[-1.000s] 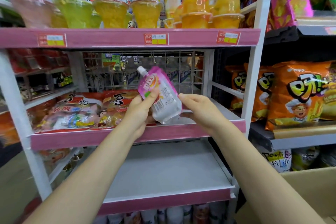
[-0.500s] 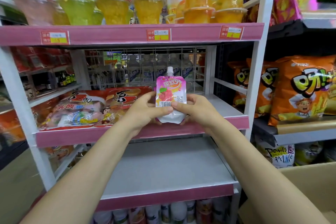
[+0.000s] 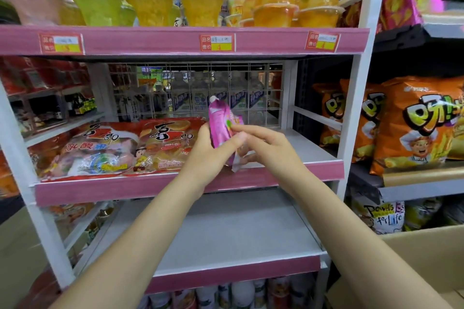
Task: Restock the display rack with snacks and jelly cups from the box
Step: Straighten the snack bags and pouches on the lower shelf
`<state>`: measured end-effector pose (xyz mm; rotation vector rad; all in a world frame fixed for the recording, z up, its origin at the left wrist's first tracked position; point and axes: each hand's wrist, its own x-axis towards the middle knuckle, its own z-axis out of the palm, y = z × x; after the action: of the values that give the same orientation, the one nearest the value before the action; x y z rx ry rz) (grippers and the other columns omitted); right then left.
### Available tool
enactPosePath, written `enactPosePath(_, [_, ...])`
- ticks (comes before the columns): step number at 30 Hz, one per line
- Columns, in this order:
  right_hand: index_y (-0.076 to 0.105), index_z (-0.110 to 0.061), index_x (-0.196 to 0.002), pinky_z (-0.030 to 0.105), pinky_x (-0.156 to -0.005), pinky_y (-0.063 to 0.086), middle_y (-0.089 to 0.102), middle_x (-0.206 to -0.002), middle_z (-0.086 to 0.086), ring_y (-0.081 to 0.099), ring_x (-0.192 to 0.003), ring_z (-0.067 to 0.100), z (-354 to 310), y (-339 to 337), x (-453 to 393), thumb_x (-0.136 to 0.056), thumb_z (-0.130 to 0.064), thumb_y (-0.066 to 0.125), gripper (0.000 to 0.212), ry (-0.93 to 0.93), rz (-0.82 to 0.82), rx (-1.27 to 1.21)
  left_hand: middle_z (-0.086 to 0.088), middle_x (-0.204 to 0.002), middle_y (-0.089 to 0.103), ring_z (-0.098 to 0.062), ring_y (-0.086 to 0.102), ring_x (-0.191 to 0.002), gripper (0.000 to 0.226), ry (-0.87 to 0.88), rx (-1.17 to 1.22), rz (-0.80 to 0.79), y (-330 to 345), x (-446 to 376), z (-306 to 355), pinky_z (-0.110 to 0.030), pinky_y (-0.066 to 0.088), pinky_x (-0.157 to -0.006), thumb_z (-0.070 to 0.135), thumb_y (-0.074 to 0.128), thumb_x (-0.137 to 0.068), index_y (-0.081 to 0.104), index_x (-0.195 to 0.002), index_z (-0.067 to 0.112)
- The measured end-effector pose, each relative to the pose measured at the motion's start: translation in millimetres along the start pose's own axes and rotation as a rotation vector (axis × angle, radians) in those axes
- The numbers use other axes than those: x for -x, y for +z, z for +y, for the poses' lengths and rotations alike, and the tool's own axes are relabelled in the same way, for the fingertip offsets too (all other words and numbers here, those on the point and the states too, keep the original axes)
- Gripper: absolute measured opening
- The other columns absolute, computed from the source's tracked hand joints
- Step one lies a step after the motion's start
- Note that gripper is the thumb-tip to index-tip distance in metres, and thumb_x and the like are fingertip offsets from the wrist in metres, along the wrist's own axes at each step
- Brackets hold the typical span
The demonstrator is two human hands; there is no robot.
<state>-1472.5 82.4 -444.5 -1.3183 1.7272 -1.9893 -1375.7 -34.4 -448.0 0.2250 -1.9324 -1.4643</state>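
A pink jelly pouch (image 3: 221,124) with a white spout stands edge-on over the front of the middle shelf (image 3: 313,170) of the pink and white display rack. My left hand (image 3: 209,155) grips its left side. My right hand (image 3: 266,144) pinches its right side, fingers curled round the lower part. Two red snack bags (image 3: 115,148) lie on the same shelf to the left. Jelly cups (image 3: 200,0) fill the top shelf. A corner of the cardboard box (image 3: 421,261) shows at the lower right.
The lower shelf (image 3: 226,236) is a bare grey board. Bottles (image 3: 241,293) stand below it. Orange snack bags (image 3: 416,125) fill the neighbouring rack on the right. A wire grid (image 3: 263,93) backs the middle shelf. The rack's white post (image 3: 356,98) stands right of my hands.
The pouch has turned from facing me to edge-on, its spout now leaning left. Both hands stay on it at the same spot over the middle shelf's front.
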Motion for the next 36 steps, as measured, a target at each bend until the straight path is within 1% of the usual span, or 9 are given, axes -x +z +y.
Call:
enactPosePath(5, [0.059, -0.018, -0.12, 0.022, -0.078, 0.053, 0.063, -0.108, -0.006, 0.061, -0.091, 0.003, 10.1, -0.3, -5.7, -0.089, -0.017, 0.072, 0.033, -0.075, 0.117, 0.211, 0.005, -0.113, 0.068, -0.007, 0.067, -0.103, 0.05, 0.032, 0.141, 0.147, 0.7, -0.1, -12.6, -0.027, 0.052, -0.085, 0.014, 0.075, -0.085, 0.05, -0.126, 0.023])
enactPosePath(12, [0.067, -0.008, -0.113, 0.027, -0.06, 0.05, 0.074, -0.101, 0.006, 0.061, -0.075, 0.01, 9.5, -16.4, -12.4, -0.093, -0.028, 0.067, 0.028, 0.067, -0.08, 0.1, -0.002, -0.102, 0.076, -0.019, 0.072, -0.097, 0.03, 0.073, 0.187, -0.016, -10.8, -12.9, -0.6, -0.031, 0.057, -0.083, 0.005, 0.075, -0.084, 0.068, -0.11, 0.017])
enactPosePath(17, [0.07, -0.012, -0.105, 0.021, -0.063, 0.051, 0.074, -0.092, -0.004, 0.066, -0.072, 0.003, 11.4, -21.0, -22.8, -0.089, -0.032, 0.072, 0.026, 0.009, 0.014, 0.301, 0.003, -0.104, 0.073, -0.011, 0.071, -0.091, 0.068, 0.206, -0.227, 0.077, -12.8, -25.8, -2.9, -0.026, 0.057, -0.081, 0.014, 0.081, -0.08, 0.05, -0.14, 0.018])
enactPosePath(20, [0.073, -0.015, -0.102, 0.04, -0.082, 0.057, 0.076, -0.092, -0.001, 0.071, -0.089, 0.018, 22.1, -19.7, -28.9, -0.084, -0.044, 0.075, 0.033, 0.031, 0.034, 0.471, 0.011, -0.104, 0.07, -0.005, 0.068, -0.089, 0.071, 0.267, -0.446, 0.096, -14.0, -27.7, -9.5, -0.033, 0.058, -0.083, 0.025, 0.081, -0.08, 0.046, -0.141, 0.027])
enactPosePath(22, [0.074, -0.017, -0.096, 0.031, -0.074, 0.055, 0.075, -0.083, -0.003, 0.069, -0.08, 0.017, 25.1, -19.9, -29.8, -0.086, -0.05, 0.07, 0.034, 0.054, 0.047, 0.53, 0.009, -0.108, 0.069, -0.011, 0.067, -0.096, 0.079, 0.285, -0.548, 0.098, -18.5, -28.9, -15.3, -0.039, 0.056, -0.087, 0.039, 0.079, -0.079, 0.039, -0.146, 0.028])
enactPosePath(25, [0.069, -0.015, -0.089, 0.015, -0.049, 0.037, 0.061, -0.065, -0.008, 0.053, -0.06, 0.009, 24.3, -19.4, -28.1, -0.089, -0.053, 0.064, 0.038, 0.019, 0.114, 0.628, 0.004, -0.102, 0.062, -0.017, 0.058, -0.097, 0.083, 0.321, -0.638, 0.142, -24.5, -31.9, -21.1, -0.038, 0.049, -0.089, 0.034, 0.072, -0.088, 0.028, -0.155, 0.016])
enactPosePath(28, [0.055, -0.02, -0.12, 0.014, -0.05, 0.038, 0.056, -0.068, -0.005, 0.051, -0.061, 0.008, 25.4, -16.7, -27.3, -0.09, -0.048, 0.066, 0.043, -0.009, 0.138, 0.635, 0.0, -0.119, 0.056, -0.019, 0.05, -0.115, 0.074, 0.385, -0.677, 0.113, -27.1, -31.5, -22.8, -0.036, 0.042, -0.101, 0.032, 0.068, -0.092, 0.03, -0.154, 0.022])
enactPosePath(31, [0.033, -0.029, -0.147, 0.016, -0.05, 0.037, 0.052, -0.067, 0.001, 0.049, -0.057, 0.007, 27.9, -14.2, -26.6, -0.09, -0.045, 0.066, 0.067, -0.07, 0.112, 0.59, 0.001, -0.16, 0.023, -0.018, 0.02, -0.147, 0.066, 0.476, -0.769, 0.032, -29.1, -31.5, -30.1, -0.039, 0.022, -0.119, 0.043, 0.059, -0.095, 0.031, -0.154, 0.031])
enactPosePath(36, [0.01, -0.049, -0.152, 0.023, -0.055, 0.039, 0.053, -0.058, 0.004, 0.05, -0.05, 0.007, 32.9, -17.8, -33.7, -0.095, -0.04, 0.061, 0.077, -0.221, 0.017, 0.73, 0.014, -0.165, -0.012, -0.007, -0.014, -0.151, 0.076, 0.531, -1.048, -0.129, -35.7, -36.2, -33.1, -0.043, 0.007, -0.121, 0.069, 0.039, -0.093, 0.003, -0.155, 0.043])
